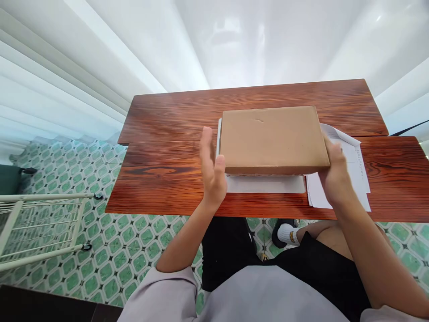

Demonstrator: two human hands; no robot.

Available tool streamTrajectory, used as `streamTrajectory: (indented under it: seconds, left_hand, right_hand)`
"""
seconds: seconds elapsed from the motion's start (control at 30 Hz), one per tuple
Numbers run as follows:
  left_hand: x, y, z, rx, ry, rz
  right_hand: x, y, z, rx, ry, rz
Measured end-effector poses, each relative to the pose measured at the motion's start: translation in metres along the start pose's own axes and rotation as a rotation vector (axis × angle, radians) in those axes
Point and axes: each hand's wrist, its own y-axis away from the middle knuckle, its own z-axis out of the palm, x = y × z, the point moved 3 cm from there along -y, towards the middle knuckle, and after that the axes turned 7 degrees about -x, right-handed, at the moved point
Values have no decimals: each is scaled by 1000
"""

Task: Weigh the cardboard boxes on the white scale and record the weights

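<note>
The brown cardboard box (273,141) lies lengthwise in front of me, above a flat white board (268,184) that shows along its near edge and a little at its left end. I can't tell from here whether the box rests fully on that board or is raised a touch at one end. My right hand (337,174) grasps the right end, around the near corner. My left hand (214,179) is open at the other end, fingers upright and spread from the thumb; the thumb is so close to the near left corner that I can't tell whether it touches.

To handle this well, I think I should bring the left palm flat against the end, so both hands share the weight and the box doesn't swing on my right grip. Even pressure matters more than force, since cardboard walls could buckle under a hard squeeze.

The papers (358,179) lie just under and beside my right hand, on the wooden surface (161,179), and the far sheet curls at its edge. I would lift my right wrist a little to avoid dragging them, and keep the box level so its lower edge doesn't scrape the board.
</note>
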Motion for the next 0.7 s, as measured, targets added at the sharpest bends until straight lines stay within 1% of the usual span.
streamTrajectory:
  seconds: [0.07, 0.13, 0.17, 0.2, 0.23, 0.3, 0.37, 0.43, 0.47, 0.5, 0.53, 0.57, 0.63, 0.7]
  left_hand:
    - [18, -2, -8, 72, -122, 303]
    - [39, 0, -5, 69, -192, 675]
    - [49, 4, 1, 34, -220, 859]
    - [56, 11, 11, -7, -240, 1030]
    - [62, 18, 23, -46, -262, 1148]
    - [66, 37, 55, -278, -318, 1325]
    - [63, 62, 85, -418, -275, 1461]
    - [55, 87, 111, -549, -269, 1499]
    - [49, 99, 122, -620, -279, 1477]
    - [43, 108, 132, -725, -330, 1429]
    - [36, 117, 142, -832, -403, 1386]
    - [31, 123, 149, -903, -444, 1358]
    - [23, 127, 159, -987, -521, 1285]
    - [18, 123, 164, -996, -557, 1227]
  right_hand:
    - [4, -5, -13, 87, -64, -27]
    - [11, -12, -30, 263, 23, -58]
    - [14, -15, -38, 349, 70, -65]
    - [17, -20, -44, 389, 85, -79]
    - [20, -24, -48, 410, 85, -90]
    - [25, -31, -51, 395, 55, -82]
    - [31, -34, -49, 387, 47, -34]
    - [39, -34, -46, 397, 73, 19]
    - [43, -33, -44, 408, 106, 31]
    - [47, -33, -43, 418, 148, 28]
    - [50, -32, -43, 423, 188, 11]
    - [53, -31, -43, 422, 221, -15]
    - [57, -30, -43, 420, 254, -65]
    - [59, -29, -42, 415, 257, -87]
